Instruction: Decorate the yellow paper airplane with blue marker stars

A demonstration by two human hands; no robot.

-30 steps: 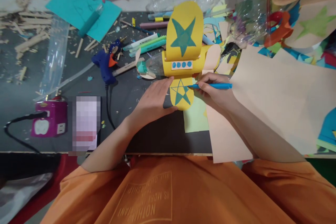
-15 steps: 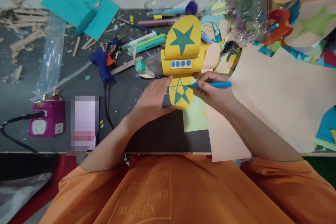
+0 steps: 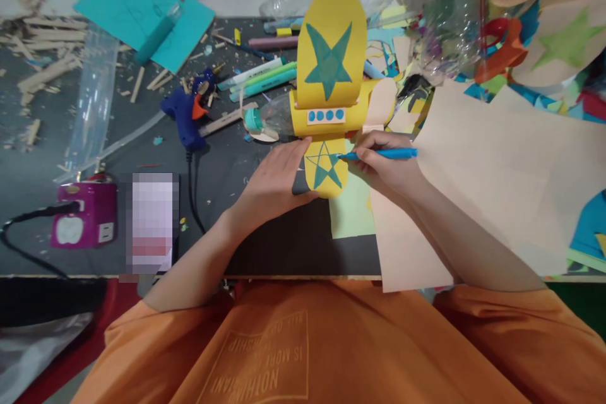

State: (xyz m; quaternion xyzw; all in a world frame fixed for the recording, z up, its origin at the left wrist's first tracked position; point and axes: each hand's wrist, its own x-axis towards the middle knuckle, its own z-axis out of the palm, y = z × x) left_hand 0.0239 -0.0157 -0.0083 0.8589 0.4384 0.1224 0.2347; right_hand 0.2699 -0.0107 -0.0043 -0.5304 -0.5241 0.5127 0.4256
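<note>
Here's the dark table (image 3: 293, 249), and on it, right in front of the person, sits the yellow model plane (image 3: 322, 130), apparently placed close so both forearms can come in from either side. Its long axis runs left to right, roughly along the table edge, nose to the person's left and tail to the right, wings crossing it from far to near. In comes the left hand (image 3: 284, 173), spread rather than closed: fingertips by the root of the near wing (image 3: 326, 165), thumb by its rounded tip, likely steadying it so it doesn't slip under the nib. Opposite, the right hand (image 3: 387, 169) works from the tail side, fingers pinching the slim blue marker (image 3: 400, 153); it lies almost level, nib to the left, meeting the wing's right portion. And there's the near star (image 3: 326, 175), part filled, part bare outline; the hands seem set at the wing's sides to leave that drawing in view. Smaller, the dotted strip (image 3: 326, 116) lies along the body; smallest, the teal cap (image 3: 254, 118) marks the left-facing nose.
</note>
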